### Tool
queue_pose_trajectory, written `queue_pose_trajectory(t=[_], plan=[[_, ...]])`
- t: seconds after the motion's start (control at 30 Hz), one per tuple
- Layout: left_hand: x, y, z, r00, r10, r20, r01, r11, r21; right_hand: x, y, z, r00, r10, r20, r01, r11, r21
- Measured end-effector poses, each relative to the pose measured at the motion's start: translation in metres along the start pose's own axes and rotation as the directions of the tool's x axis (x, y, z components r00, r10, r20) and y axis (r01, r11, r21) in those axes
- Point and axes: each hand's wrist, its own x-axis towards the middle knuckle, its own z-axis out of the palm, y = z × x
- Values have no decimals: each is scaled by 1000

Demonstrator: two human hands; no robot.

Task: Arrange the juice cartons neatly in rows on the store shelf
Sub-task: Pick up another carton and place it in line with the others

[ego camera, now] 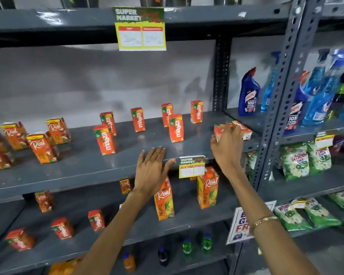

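Several small orange Maaza cartons stand scattered on the grey middle shelf (87, 169), among them one at the front (105, 140) and one further right (176, 128). One Maaza carton (240, 129) lies on its side at the shelf's right end, and my right hand (226, 147) is closed over its left part. My left hand (153, 167) rests flat on the shelf's front edge with fingers apart and nothing in it. Real cartons (43, 148) stand in a loose group at the left.
The lower shelf holds two tall Real pineapple cartons (208, 188) and more small cartons. A price tag (192, 166) hangs from the shelf edge between my hands. A slotted upright (274, 108) separates the right rack with blue cleaner bottles (248, 92) and green detergent packs (295, 161).
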Motion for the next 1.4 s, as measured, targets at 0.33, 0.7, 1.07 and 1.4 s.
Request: queue_pose_trajectory(t=[0.33, 0.7, 1.07, 1.4], plan=[[0, 3, 4, 999, -31, -20, 32, 998, 47, 25, 3, 17, 987, 109, 117, -90, 984, -153], [2, -3, -3, 997, 11, 75, -9, 999, -31, 60, 17, 18, 806, 310, 505, -358, 934, -1], [-29, -45, -21, 999, -45, 27, 44, 998, 42, -3, -15, -12, 866, 25, 499, -426, 558, 712], [-39, -69, -31, 998, -59, 33, 58, 998, 33, -22, -131, 66, 766, -266, 585, -373, 557, 742]])
